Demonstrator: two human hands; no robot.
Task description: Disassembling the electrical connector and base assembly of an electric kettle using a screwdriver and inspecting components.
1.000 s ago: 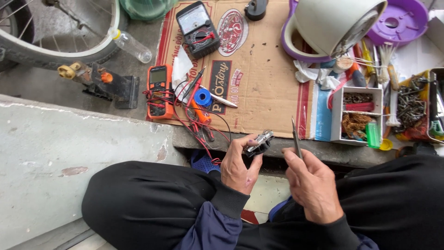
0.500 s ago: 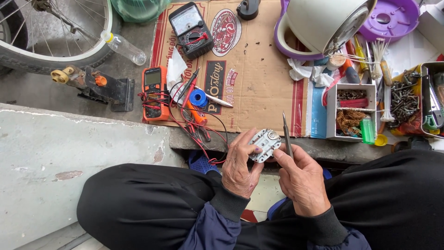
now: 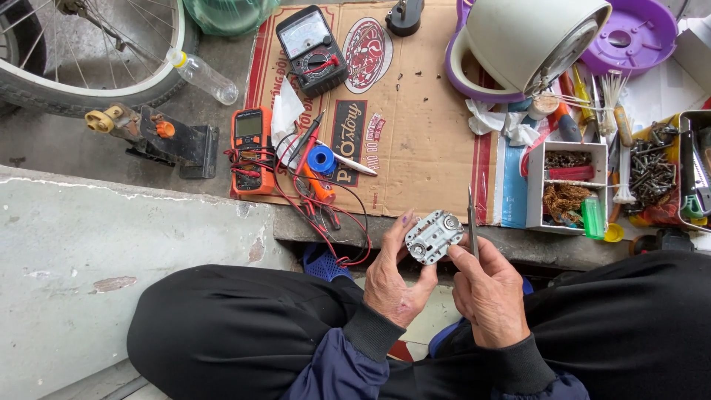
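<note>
Left hand [image 3: 396, 278] grips the small metal part [image 3: 434, 237] face-up above the knees, at 6 o'clock from the cardboard sheet [image 3: 415, 126], so the right hand [image 3: 485, 292], pinching a thin tool [image 3: 471, 226] upright, can reach it.

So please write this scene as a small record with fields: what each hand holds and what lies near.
left hand: the left hand holds a small grey metal part, its flat face up
right hand: the right hand has a grip on a thin metal tool, tip pointing away, beside the part
surface ahead: cardboard sheet
on it: orange multimeter, black meter
right side: white compartment tray
</note>
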